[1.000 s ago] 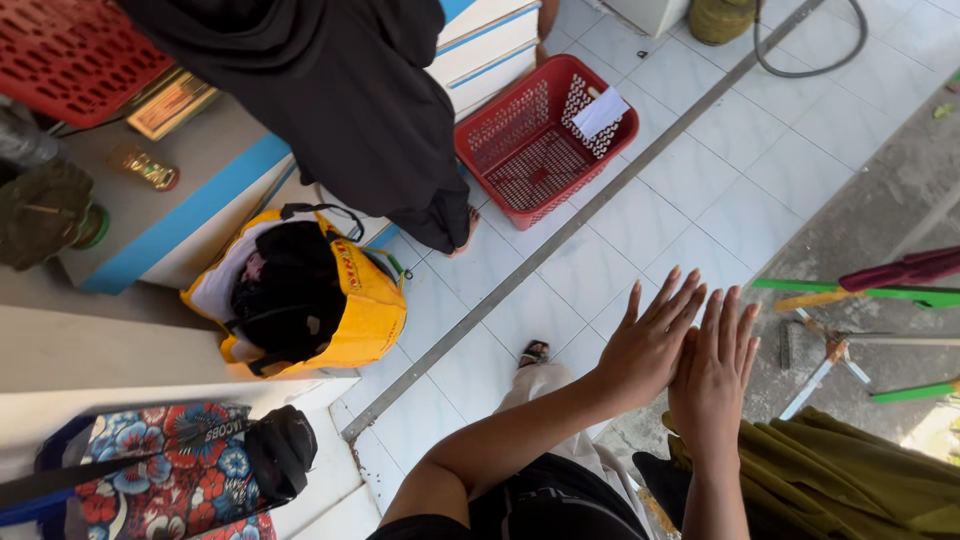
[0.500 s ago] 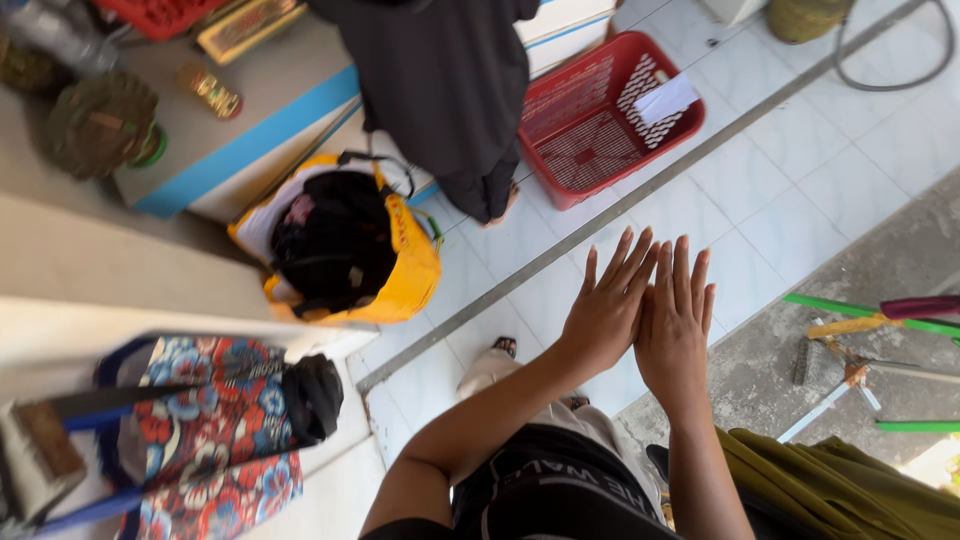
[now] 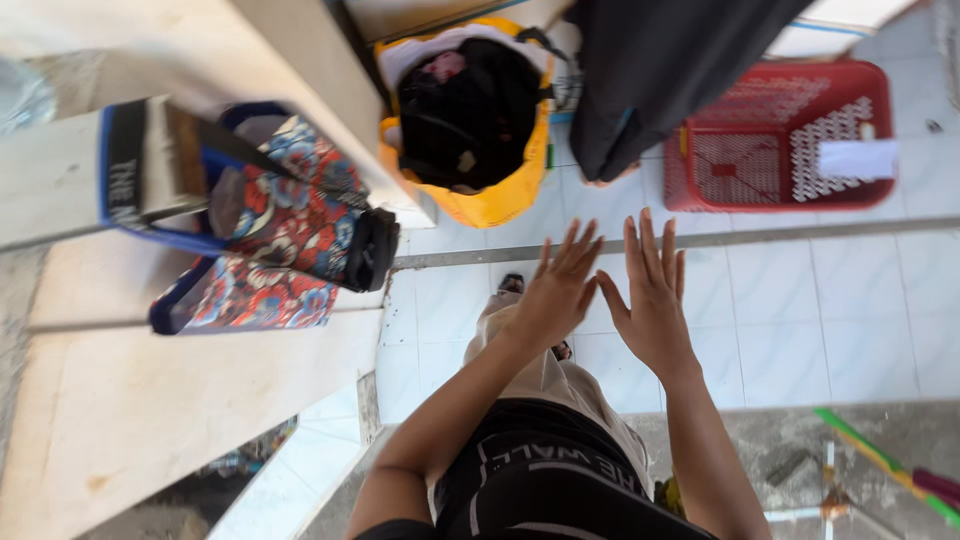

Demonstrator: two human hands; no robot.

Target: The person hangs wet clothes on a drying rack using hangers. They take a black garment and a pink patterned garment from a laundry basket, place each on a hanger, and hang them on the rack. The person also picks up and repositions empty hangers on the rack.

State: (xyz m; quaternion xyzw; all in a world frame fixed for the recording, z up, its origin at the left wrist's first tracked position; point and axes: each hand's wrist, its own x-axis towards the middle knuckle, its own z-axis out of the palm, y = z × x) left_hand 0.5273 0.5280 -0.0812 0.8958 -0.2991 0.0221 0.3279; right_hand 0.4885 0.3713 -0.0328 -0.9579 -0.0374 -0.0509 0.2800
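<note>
Yellow bag (image 3: pixel 500 190) sits upper centre of frame, nearest your hands, untouched. Left hand (image 3: pixel 555 295) and right hand (image 3: pixel 655 300) spread flat, holding nothing, mid-frame. Risk: reaching forward blind, you knock floral bag (image 3: pixel 290 215) off ledge (image 3: pixel 130 420) at left.

Two bare hands (left (image 3: pixel 558 290), right (image 3: pixel 652 300)), one red plastic mesh basket (image 3: pixel 740 165), one yellow fabric bag (image 3: pixel 470 120), one floral cloth bag (image 3: pixel 285 225).

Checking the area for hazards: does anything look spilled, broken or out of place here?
Nothing looks spilled or broken. Both hands, left hand and right hand, are open and hold nothing. The yellow fabric bag and red plastic basket sit on the white tiled floor.
</note>
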